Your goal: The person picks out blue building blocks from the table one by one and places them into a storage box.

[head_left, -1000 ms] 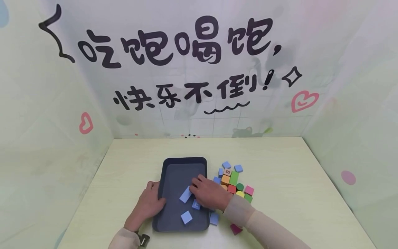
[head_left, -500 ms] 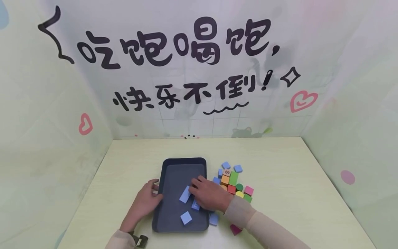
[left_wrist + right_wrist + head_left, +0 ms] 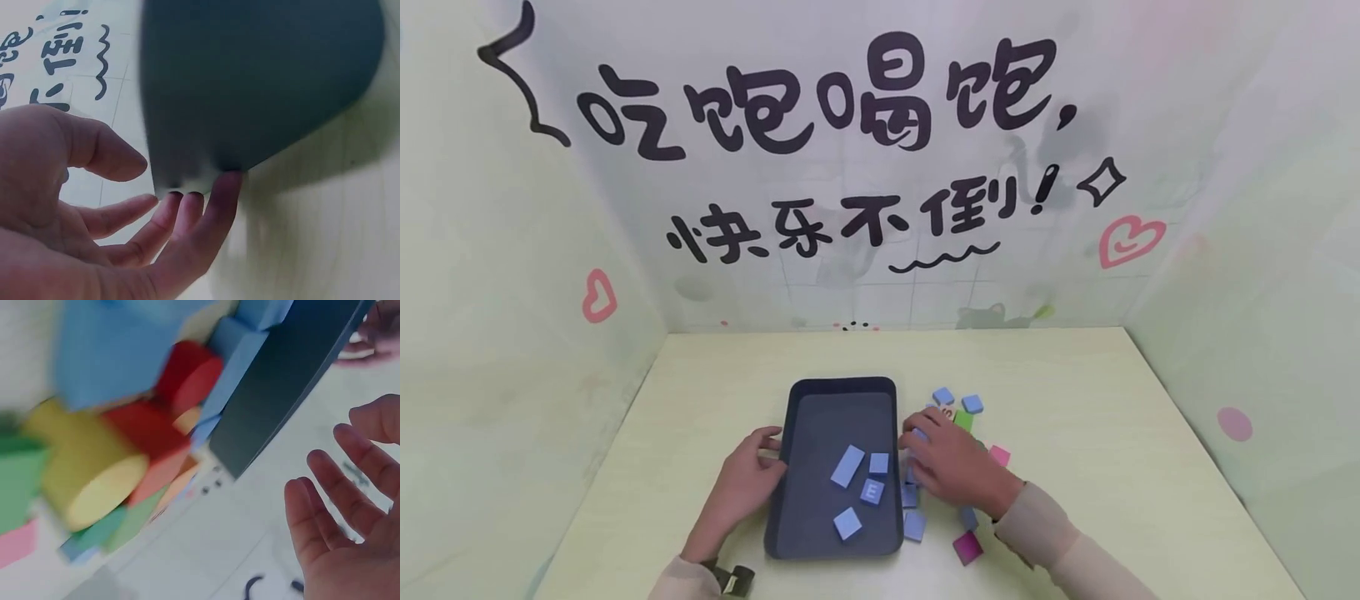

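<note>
A dark grey tray (image 3: 823, 421) lies on the table. Inside it are a long blue block (image 3: 847, 467), a small blue cube (image 3: 878, 464), a blue block marked E (image 3: 872, 492) and another blue block (image 3: 847, 524). My left hand (image 3: 741, 482) is at the tray's left side; in the left wrist view its fingertips touch the tray's wall and the thumb stands apart. My right hand (image 3: 958, 462) hovers over the block pile just right of the tray, covering part of it. The right wrist view has its fingers spread, holding nothing, with a yellow cylinder (image 3: 87, 465) and red blocks nearby.
Two blue blocks (image 3: 943, 396) lie at the pile's far end. A blue block (image 3: 914, 526) sits by the tray's lower right, and a magenta block (image 3: 967, 547) lies nearer the front. Printed wall sheets (image 3: 865, 292) enclose the table (image 3: 1060, 392) at the back and sides.
My right hand has released a small blue cube in the tray and moved right, over the pile. My left thumb has come off the tray's rim, and that hand has eased slightly left.
</note>
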### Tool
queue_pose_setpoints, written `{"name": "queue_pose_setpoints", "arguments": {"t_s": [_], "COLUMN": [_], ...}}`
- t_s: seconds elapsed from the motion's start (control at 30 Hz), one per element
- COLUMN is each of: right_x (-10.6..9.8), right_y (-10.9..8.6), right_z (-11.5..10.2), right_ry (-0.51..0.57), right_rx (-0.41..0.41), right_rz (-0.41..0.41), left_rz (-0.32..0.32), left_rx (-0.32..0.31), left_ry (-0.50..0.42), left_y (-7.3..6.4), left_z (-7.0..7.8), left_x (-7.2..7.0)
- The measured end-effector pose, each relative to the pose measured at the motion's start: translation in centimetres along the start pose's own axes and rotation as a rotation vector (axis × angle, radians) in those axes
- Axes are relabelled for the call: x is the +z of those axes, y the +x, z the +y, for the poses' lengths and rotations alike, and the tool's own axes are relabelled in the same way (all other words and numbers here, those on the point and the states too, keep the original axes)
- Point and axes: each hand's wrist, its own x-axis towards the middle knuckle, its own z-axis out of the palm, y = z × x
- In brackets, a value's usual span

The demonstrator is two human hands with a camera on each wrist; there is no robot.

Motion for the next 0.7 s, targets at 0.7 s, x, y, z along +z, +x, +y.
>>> {"name": "queue_pose_setpoints", "arguments": {"t_s": [0.7], "right_x": [-1.1], "right_y": [-6.9], "right_z": [2.4], "right_ry": [0.139], "right_rx": [0.166], "right_rz": [-0.126], "left_rz": [-0.001], "left_rx": [-0.026], "left_ry": [-0.023], "left_y": [-0.2], "left_z": [-0.3], "left_x": [0.0]}}
